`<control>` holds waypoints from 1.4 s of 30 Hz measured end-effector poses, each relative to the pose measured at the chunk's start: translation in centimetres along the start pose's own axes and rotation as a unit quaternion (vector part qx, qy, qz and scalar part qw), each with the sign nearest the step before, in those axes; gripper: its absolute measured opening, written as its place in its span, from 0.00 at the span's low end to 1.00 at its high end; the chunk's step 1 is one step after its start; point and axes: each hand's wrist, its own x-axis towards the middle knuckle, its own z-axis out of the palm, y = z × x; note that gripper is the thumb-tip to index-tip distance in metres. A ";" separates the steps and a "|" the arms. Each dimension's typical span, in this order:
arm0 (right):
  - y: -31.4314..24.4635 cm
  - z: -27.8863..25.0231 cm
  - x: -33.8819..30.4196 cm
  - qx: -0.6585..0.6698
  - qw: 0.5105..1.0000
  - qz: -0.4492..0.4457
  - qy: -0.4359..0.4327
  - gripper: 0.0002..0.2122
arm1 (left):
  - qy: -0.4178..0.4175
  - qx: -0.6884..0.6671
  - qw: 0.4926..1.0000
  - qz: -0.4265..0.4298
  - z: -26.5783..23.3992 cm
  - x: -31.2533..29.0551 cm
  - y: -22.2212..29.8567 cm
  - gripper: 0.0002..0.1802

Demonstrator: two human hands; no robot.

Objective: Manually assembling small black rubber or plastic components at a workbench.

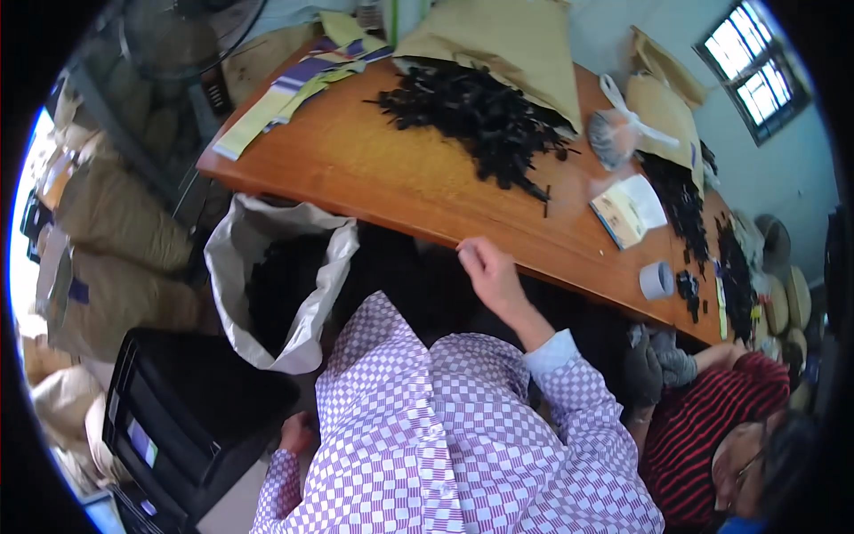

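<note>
My right hand [495,278] is raised in front of the near edge of the wooden table [365,147]. Its fingers are curled in and pressed against the thumb; what they hold, if anything, is too small to make out. Low at my left side hangs my left hand [301,432], its fingers mostly hidden in shadow, close to a black plastic crate [191,400]. Between that hand and the table stands an open white woven sack [227,285] with dark pieces inside. A heap of short black strips [471,116] lies on the table, spilling from a large tan paper bag [498,36].
Yellow and purple strips of packaging [285,98] lie at the table's left end. Toward the right are a tied clear bag [614,138], an open small box [627,214] and a roll of tape [656,280]. A co-worker in a striped shirt [712,427] sits at my right. Full sacks [124,303] stand at left.
</note>
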 end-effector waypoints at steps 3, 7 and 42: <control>3.0 -5.6 1.5 -0.146 0.983 0.029 0.103 0.08 | -0.035 0.018 0.999 -0.004 -3.0 1.3 5.1 0.10; 8.8 -9.6 4.2 -0.233 0.958 0.040 0.162 0.12 | -0.043 0.031 0.998 0.043 -3.6 1.9 6.4 0.08; 1.6 1.2 -7.1 0.344 0.914 0.217 -0.011 0.11 | -0.192 -0.233 0.891 0.340 -2.0 10.3 39.8 0.34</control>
